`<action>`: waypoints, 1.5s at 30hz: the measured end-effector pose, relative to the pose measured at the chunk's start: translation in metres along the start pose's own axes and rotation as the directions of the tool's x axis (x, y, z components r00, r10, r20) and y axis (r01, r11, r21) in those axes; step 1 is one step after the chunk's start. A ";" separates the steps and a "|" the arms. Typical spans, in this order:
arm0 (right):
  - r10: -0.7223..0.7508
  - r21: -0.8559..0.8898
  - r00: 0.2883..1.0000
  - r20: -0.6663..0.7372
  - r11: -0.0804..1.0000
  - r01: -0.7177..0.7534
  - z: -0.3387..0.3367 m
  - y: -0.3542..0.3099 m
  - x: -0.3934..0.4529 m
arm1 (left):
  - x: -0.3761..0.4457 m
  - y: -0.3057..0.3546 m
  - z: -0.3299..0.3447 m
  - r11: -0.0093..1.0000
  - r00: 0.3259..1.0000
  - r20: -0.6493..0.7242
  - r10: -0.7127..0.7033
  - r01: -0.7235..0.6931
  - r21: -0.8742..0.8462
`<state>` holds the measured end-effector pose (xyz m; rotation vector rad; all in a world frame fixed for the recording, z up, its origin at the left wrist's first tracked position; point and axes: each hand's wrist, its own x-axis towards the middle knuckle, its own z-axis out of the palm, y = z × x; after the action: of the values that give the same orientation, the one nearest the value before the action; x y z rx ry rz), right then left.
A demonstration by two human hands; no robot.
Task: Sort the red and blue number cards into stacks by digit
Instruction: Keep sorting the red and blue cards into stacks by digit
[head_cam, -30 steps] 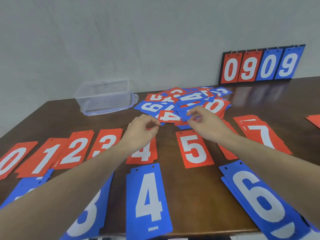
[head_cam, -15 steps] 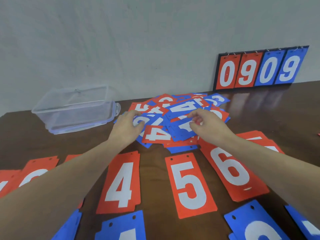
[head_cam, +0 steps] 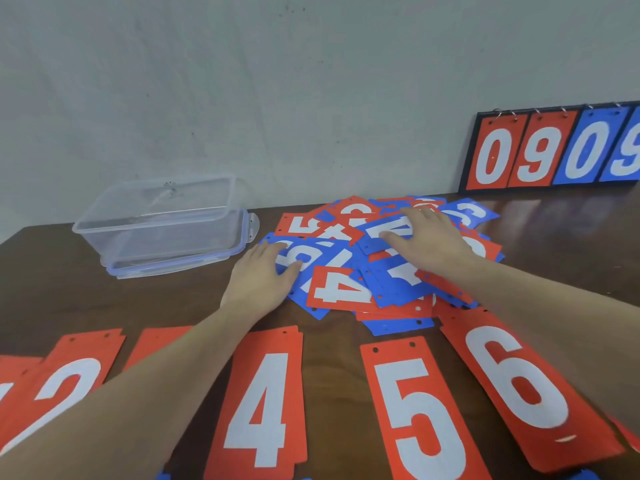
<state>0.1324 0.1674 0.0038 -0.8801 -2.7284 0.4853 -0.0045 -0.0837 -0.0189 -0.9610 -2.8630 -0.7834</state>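
**Both hands laid flat on the unsorted pile**

Since the earlier frames, both hands have been carried forward onto the loose pile of cards (head_cam: 377,261), and the pinched fingers seen before have been spread out. The left hand (head_cam: 261,280) is laid with relaxed, extended fingers on a blue card (head_cam: 304,261) at the pile's left edge; nothing is gripped by it. The right hand (head_cam: 427,242) is pressed palm down, fingers straight, on a blue 4 card (head_cam: 388,230) near the top of the pile; no card is pinched there either. A red 4 card (head_cam: 337,289) is seen upside down between the two hands, on the pile's near side.

Sorted red stacks are ranged along the near edge of the dark wooden table (head_cam: 52,271): a 2 stack (head_cam: 65,386), a 4 stack (head_cam: 263,407), a 5 stack (head_cam: 415,417) and a 6 stack (head_cam: 519,382). A clear plastic box (head_cam: 162,223) is set to the left of the pile, and a scoreboard (head_cam: 554,150) showing 0909 is propped against the wall at the far right.
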 end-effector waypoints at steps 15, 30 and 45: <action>-0.038 -0.078 0.998 -0.047 0.996 0.034 -0.012 -0.005 -0.005 | 0.005 0.005 -0.010 1.000 1.000 0.008 -0.015 0.015 -0.026; 0.021 0.451 0.994 -0.108 0.892 0.030 -0.056 -0.010 -0.042 | -0.011 0.022 -0.061 0.935 1.000 -0.025 -0.018 0.007 -0.354; -0.013 0.687 0.986 0.164 0.719 -0.105 -0.075 -0.041 -0.134 | -0.093 0.050 -0.095 0.893 0.999 0.006 0.038 -0.031 -0.449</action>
<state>0.2412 0.0736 0.0722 -0.7044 -2.3092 1.5241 0.0865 -0.1454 0.0706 -1.0480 -2.7145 -1.4848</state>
